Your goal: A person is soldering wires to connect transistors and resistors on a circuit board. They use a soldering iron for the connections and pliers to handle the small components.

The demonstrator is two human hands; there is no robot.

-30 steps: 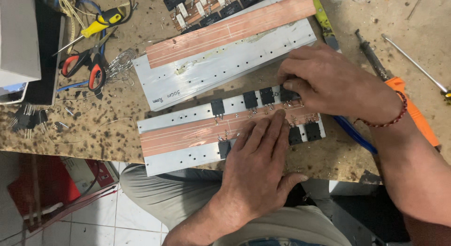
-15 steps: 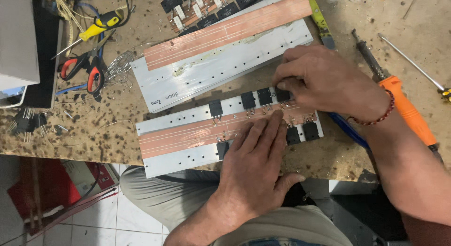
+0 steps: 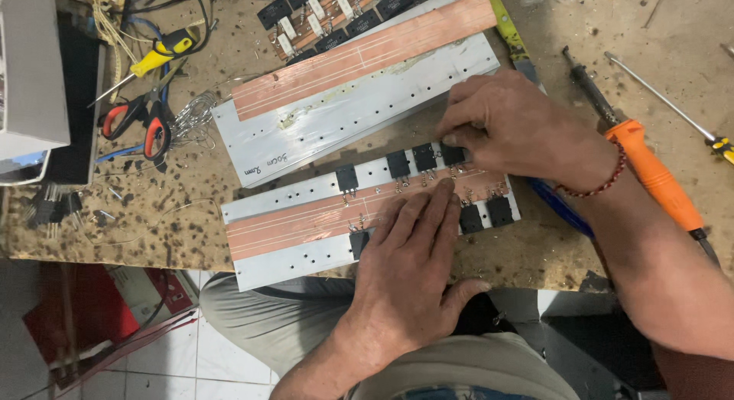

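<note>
Fingers (image 3: 457, 144) of your right hand (image 3: 520, 129) pinch black transistor (image 3: 453, 154) at far edge of near metal strip (image 3: 306, 251), mid-bench; your left hand (image 3: 409, 270) flat, fingers spread on strip's copper band, holding nothing; second strip (image 3: 359, 102) just beyond; orange screwdriver (image 3: 654, 174) right; red-handled scissors (image 3: 141, 125) well left

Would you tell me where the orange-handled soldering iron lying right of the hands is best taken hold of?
Grip the orange-handled soldering iron round its thick orange handle, coming from above on the right. It lies flat and diagonal on the speckled worktop, metal tip pointing up-left. The right hand and its forearm cover the near side, so the far side is probably freer.
</note>
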